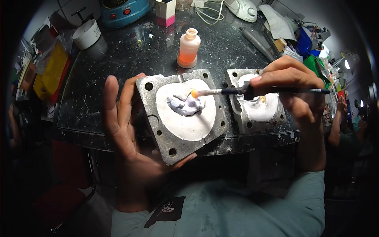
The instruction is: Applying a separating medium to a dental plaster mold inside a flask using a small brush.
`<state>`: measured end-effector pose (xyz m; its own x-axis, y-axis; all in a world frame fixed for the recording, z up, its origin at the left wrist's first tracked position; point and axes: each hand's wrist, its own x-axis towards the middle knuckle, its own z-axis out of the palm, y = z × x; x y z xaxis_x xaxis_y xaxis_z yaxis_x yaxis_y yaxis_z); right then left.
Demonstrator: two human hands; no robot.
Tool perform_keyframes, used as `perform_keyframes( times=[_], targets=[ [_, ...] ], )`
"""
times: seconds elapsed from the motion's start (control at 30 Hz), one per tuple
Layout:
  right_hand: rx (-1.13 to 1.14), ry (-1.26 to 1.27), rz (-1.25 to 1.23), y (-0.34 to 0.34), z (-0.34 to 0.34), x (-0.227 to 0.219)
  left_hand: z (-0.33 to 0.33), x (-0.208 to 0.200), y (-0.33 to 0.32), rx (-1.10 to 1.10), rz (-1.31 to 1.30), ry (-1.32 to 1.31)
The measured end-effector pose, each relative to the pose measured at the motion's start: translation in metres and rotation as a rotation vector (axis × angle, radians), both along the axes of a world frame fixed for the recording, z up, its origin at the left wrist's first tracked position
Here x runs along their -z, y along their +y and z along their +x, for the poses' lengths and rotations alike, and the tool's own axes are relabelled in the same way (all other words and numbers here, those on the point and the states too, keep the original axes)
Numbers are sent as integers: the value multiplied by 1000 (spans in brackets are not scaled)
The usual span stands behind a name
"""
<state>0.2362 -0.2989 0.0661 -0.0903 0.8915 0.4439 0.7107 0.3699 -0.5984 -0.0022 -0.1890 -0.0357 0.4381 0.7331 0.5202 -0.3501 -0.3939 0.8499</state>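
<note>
1) Your left hand (pixel 134 156) is spreading wide around a square metal block (pixel 166 141), the thumb pressing along its near edge, one finger reaching its far left corner and another standing apart at the left
2) That block is sitting left of the middle, tilting a little, its near corner projecting past the near edge of the dark surface (pixel 134 51)
3) White plaster (pixel 185 128) is filling the block's middle, and a greyish raised shape (pixel 189 106) is rising from it
4) Your right hand (pixel 294 79) is closing its fingers on a slim dark brush (pixel 233 91), its handle pointing right and its orange tip (pixel 195 93) meeting the far edge of the raised shape; I am not able to tell whether it is touching
5) A second plaster-filled block (pixel 263 125) is lying to the right, partly hiding under your right hand
6) A bottle (pixel 188 49) holding orange liquid is standing uncapped, just beyond the first block
7) Farther off, a white tub (pixel 87 34) is resting at the left, and a blue machine (pixel 124 16) is standing beside it
</note>
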Motion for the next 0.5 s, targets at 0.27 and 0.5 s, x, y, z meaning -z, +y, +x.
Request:
perform_keyframes(
  times=[0.27, 0.5],
  targets=[
    [-56, -40, 55, 6, -9, -2, -8, 27, 5, -70, 38, -135],
    [57, -288, 62, 5, -35, -14, -1, 21, 2, -41, 27, -172]
  ],
)
